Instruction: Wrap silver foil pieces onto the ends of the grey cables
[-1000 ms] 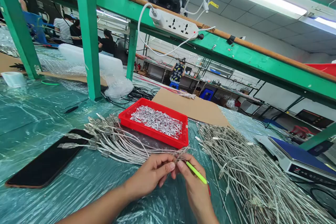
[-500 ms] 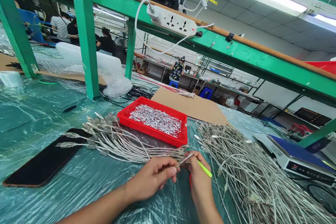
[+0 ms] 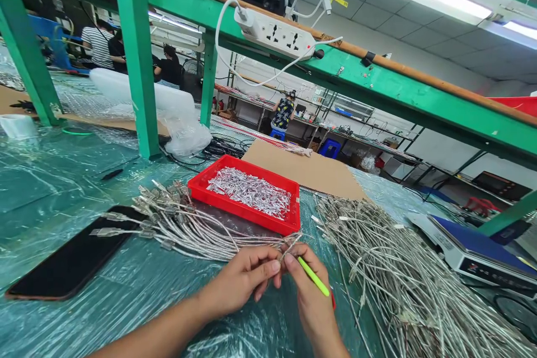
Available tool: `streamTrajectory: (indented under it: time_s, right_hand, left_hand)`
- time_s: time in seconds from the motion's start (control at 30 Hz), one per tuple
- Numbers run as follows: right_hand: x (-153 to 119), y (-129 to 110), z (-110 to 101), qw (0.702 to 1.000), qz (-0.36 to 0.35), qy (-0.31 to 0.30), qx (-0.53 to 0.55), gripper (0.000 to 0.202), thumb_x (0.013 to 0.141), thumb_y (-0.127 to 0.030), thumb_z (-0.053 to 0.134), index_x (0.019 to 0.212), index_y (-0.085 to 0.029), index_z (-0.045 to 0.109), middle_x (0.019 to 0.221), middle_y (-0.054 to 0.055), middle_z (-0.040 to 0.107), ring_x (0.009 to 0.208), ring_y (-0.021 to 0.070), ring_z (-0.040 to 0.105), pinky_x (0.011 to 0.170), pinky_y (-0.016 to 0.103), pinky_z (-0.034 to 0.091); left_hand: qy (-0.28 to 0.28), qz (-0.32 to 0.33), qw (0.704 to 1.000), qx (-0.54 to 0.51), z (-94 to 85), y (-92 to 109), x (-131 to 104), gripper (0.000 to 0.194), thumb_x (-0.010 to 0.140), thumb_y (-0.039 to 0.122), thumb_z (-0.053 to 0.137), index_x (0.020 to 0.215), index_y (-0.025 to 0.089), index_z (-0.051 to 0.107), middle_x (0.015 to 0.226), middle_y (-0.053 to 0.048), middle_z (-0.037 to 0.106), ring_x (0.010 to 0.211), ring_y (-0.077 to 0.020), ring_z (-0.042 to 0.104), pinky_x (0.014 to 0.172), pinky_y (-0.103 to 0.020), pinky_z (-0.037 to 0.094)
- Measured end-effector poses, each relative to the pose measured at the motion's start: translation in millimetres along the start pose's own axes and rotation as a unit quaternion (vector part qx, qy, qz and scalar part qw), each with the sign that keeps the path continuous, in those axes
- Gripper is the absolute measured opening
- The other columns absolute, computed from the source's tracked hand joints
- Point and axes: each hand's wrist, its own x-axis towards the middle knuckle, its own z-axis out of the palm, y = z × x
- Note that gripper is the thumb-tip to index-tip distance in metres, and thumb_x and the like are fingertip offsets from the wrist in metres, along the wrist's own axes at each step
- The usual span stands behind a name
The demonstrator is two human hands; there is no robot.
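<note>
Cable [image 3: 291,245] is located between our two hands, just in front of the near right corner of the red tray [image 3: 235,206]. We hold our left hand [image 3: 241,281] nearly closed, thumb and forefinger pinching the cable. Our right hand [image 3: 312,292] is also nearly closed, with thumb and fingers at the cable; it also retains a tool [image 3: 314,276] with a bright yellow-green handle. We cannot tell the tool's working end.

The tray contains small silvery pieces [image 3: 249,193]. A cable bundle [image 3: 197,235] lies along its near side, connector ends to the left, two of them over the phone [image 3: 62,263]. To our right we have a loose cable pile [image 3: 398,274], then a scale [image 3: 482,240] with a blue platform. Cardboard [image 3: 302,168] lies behind the tray. Above, a power strip [image 3: 274,33] is positioned on the green frame [image 3: 377,89].
</note>
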Motion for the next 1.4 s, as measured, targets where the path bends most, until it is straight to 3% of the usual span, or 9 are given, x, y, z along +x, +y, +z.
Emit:
streamTrajectory:
  time_s: [0.13, 0.33, 0.53, 0.67, 0.77, 0.87, 1.0, 1.17, 1.4]
  right_hand:
    - [3, -1, -4, 0.998, 0.027, -0.013, 0.057, 0.017, 0.08, -0.032, 0.07, 0.073, -0.02, 0.059, 0.079, 0.0, 0.063, 0.067, 0.0145, 0.056, 0.063, 0.026, 0.047]
    - [10, 0, -12, 0.988, 0.071, 0.021, 0.137, 0.015, 0.076, -0.031, 0.071, 0.071, -0.019, 0.063, 0.081, 0.002, 0.064, 0.063, 0.0137, 0.054, 0.063, 0.027, 0.047]
    - [13, -6, -19, 0.976, 0.091, -0.057, 0.188, 0.012, 0.076, -0.032, 0.07, 0.074, -0.02, 0.066, 0.079, 0.003, 0.063, 0.073, 0.0182, 0.058, 0.06, 0.028, 0.047]
    - [20, -12, -32, 0.967, 0.092, 0.034, 0.236, 0.012, 0.072, -0.03, 0.075, 0.073, -0.021, 0.067, 0.085, 0.002, 0.065, 0.074, 0.0162, 0.058, 0.06, 0.026, 0.049]
    - [22, -11, -36, 0.978, 0.066, 0.06, 0.189, 0.012, 0.074, -0.031, 0.074, 0.076, -0.021, 0.069, 0.087, 0.003, 0.065, 0.075, 0.0163, 0.058, 0.06, 0.026, 0.049]
    - [16, -4, -31, 0.995, 0.032, 0.02, 0.096, 0.011, 0.08, -0.031, 0.071, 0.082, -0.021, 0.071, 0.092, 0.004, 0.065, 0.075, 0.0162, 0.057, 0.06, 0.026, 0.048]
    - [7, 5, -22, 0.999, -0.008, -0.015, -0.028, 0.015, 0.084, -0.032, 0.069, 0.094, -0.022, 0.07, 0.092, 0.003, 0.065, 0.073, 0.0154, 0.058, 0.065, 0.028, 0.048]
    - [2, 2, -17, 0.995, -0.018, -0.052, -0.084, 0.024, 0.084, -0.033, 0.068, 0.107, -0.025, 0.068, 0.091, 0.001, 0.061, 0.074, 0.015, 0.058, 0.069, 0.028, 0.048]
    - [-1, 1, -7, 0.982, -0.105, -0.007, -0.159, 0.004, 0.085, -0.025, 0.067, 0.082, -0.022, 0.067, 0.083, -0.001, 0.059, 0.078, 0.0138, 0.056, 0.071, 0.025, 0.046]
  left_hand:
    - [-0.006, -0.007, 1.0, -0.011, 1.4, -1, 0, 0.038, 0.088, 0.049, 0.056, 0.088, 0.012, 0.062, 0.072, -0.001, 0.059, 0.044, -0.0048, 0.04, 0.043, -0.018, 0.031]
    - [-0.021, -0.037, 0.998, -0.047, 1.3, 3, -1, 0.036, 0.087, 0.047, 0.058, 0.091, 0.012, 0.064, 0.07, -0.001, 0.061, 0.042, -0.004, 0.039, 0.043, -0.017, 0.028]
    - [-0.004, -0.038, 0.992, -0.124, -0.7, 2, 0, 0.029, 0.087, 0.041, 0.06, 0.086, 0.012, 0.064, 0.071, -0.001, 0.06, 0.041, -0.0032, 0.038, 0.043, -0.017, 0.027]
    - [0.01, -0.028, 0.989, -0.148, -4.3, 4, 1, 0.025, 0.087, 0.036, 0.06, 0.084, 0.012, 0.062, 0.071, -0.001, 0.06, 0.041, -0.0028, 0.039, 0.044, -0.018, 0.027]
    - [0.022, -0.026, 0.987, -0.158, -5.6, 6, 1, 0.024, 0.088, 0.035, 0.058, 0.088, 0.012, 0.063, 0.072, -0.002, 0.062, 0.04, -0.0034, 0.043, 0.045, -0.018, 0.029]
    - [0.023, -0.03, 0.991, -0.13, -5.1, 6, 1, 0.027, 0.089, 0.036, 0.055, 0.095, 0.011, 0.065, 0.074, -0.003, 0.063, 0.041, -0.0039, 0.045, 0.045, -0.019, 0.03]
    - [0.043, -0.006, 0.998, -0.038, -2.1, 5, 0, 0.03, 0.085, 0.04, 0.06, 0.088, 0.011, 0.064, 0.075, -0.003, 0.063, 0.045, -0.0053, 0.046, 0.046, -0.019, 0.036]
    - [0.075, -0.008, 0.997, -0.002, 2.1, 4, -1, 0.024, 0.082, 0.037, 0.064, 0.083, 0.014, 0.057, 0.069, 0.002, 0.061, 0.046, -0.0053, 0.041, 0.044, -0.018, 0.035]
    - [0.081, -0.033, 0.996, 0.016, 3.9, -3, 0, 0.02, 0.079, 0.033, 0.064, 0.083, 0.014, 0.056, 0.067, 0.003, 0.06, 0.042, -0.0044, 0.038, 0.04, -0.018, 0.03]
